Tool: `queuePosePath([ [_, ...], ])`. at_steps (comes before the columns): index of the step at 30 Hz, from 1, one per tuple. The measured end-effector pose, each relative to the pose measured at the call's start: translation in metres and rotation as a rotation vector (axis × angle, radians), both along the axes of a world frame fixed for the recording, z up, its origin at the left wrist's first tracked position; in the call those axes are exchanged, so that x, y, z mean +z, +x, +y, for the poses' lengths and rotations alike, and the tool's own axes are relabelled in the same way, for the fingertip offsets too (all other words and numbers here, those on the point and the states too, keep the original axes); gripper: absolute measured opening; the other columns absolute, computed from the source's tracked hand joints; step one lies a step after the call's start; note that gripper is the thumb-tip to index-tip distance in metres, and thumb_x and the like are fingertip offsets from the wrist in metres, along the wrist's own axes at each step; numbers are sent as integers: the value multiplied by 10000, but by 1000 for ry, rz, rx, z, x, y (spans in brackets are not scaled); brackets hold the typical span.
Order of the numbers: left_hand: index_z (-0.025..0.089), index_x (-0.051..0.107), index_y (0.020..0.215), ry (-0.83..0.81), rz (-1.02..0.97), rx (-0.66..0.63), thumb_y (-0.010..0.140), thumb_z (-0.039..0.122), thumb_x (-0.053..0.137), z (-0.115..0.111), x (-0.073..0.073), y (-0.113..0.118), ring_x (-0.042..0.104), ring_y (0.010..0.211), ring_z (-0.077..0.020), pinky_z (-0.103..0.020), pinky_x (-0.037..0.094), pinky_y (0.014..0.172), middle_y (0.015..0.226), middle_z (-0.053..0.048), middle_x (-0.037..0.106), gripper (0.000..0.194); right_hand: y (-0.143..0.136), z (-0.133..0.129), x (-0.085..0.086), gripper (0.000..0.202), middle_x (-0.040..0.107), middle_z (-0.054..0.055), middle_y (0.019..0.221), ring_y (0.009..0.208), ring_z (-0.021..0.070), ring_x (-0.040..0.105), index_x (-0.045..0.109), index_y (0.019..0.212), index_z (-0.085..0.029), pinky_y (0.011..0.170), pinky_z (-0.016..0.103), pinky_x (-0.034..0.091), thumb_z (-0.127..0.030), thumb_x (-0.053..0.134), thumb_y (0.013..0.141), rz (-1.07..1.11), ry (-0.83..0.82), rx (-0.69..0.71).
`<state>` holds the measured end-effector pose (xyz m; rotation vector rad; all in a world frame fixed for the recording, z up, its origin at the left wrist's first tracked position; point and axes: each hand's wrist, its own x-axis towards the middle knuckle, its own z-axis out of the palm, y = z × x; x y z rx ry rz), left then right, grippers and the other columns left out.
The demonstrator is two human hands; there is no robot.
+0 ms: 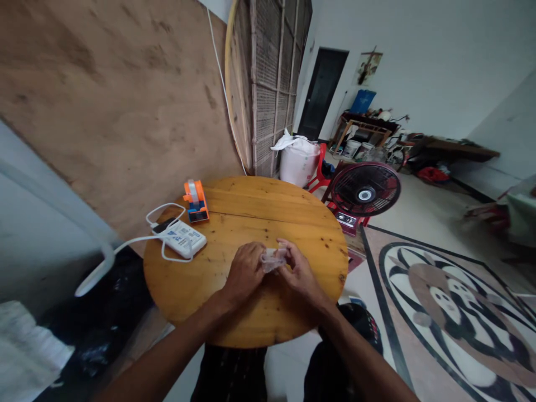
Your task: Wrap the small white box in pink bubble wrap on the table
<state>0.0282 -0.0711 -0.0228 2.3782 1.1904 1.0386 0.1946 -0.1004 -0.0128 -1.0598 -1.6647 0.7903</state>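
Note:
Between my two hands, just above the round wooden table, is a small clear plastic piece, maybe a bag or thin box; its exact kind is too blurred to tell. My left hand closes on its left end, fingers curled. On the right end, my right hand grips it with thumb below and fingers above. An orange and blue tape dispenser with a roll of clear tape stands on the table's far left part. Nearer me lies a white power bank with a white cable looped round it.
A dark red fan stands right of the table. A wooden board leans along the left side. Behind the table are a full white sack and a red plastic chair. A white lamp-like arm reaches in at left.

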Motion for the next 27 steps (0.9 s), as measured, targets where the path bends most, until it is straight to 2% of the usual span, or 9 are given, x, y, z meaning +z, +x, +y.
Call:
queuePosePath([
  [4, 170, 577, 913, 1, 2, -61, 878, 315, 555, 3, 5, -7, 559, 935, -209, -359, 435, 875, 968, -58, 622, 151, -1, -2, -4, 491, 639, 63, 1020, 937, 185, 637, 418, 1306, -208, 900, 373, 512, -169, 522, 828, -68, 36, -22],
  [10, 183, 590, 992, 40, 16, -130, 860, 243, 549, 5, 6, -17, 553, 990, -214, -370, 434, 910, 1045, -71, 624, 150, -1, -5, -19, 520, 579, 107, 1271, 1141, 235, 577, 446, 1333, -228, 995, 419, 469, -155, 528, 825, -266, 122, -134],
  [14, 191, 613, 1012, 100, 36, -192, 848, 185, 532, 7, 3, -19, 539, 1042, -222, -398, 431, 941, 1097, -89, 614, 183, -2, -8, -26, 534, 591, 107, 1257, 1159, 239, 570, 434, 1350, -231, 1007, 425, 467, -143, 514, 830, -315, 207, -139],
  [21, 195, 633, 1003, 151, 90, -257, 830, 204, 548, 15, 3, -26, 530, 1085, -239, -418, 432, 959, 1136, -102, 610, 193, 0, -12, -26, 597, 607, 96, 1220, 1118, 235, 590, 361, 1396, -267, 961, 421, 497, -96, 482, 836, -398, 306, -91],
  [27, 191, 581, 1145, 107, 157, -371, 750, 176, 606, 15, 5, -40, 423, 1293, -253, -428, 356, 1092, 1389, -119, 474, 397, 8, -19, -29, 628, 636, 81, 1145, 1110, 224, 592, 310, 1419, -275, 987, 447, 480, -70, 455, 844, -465, 311, -32],
])
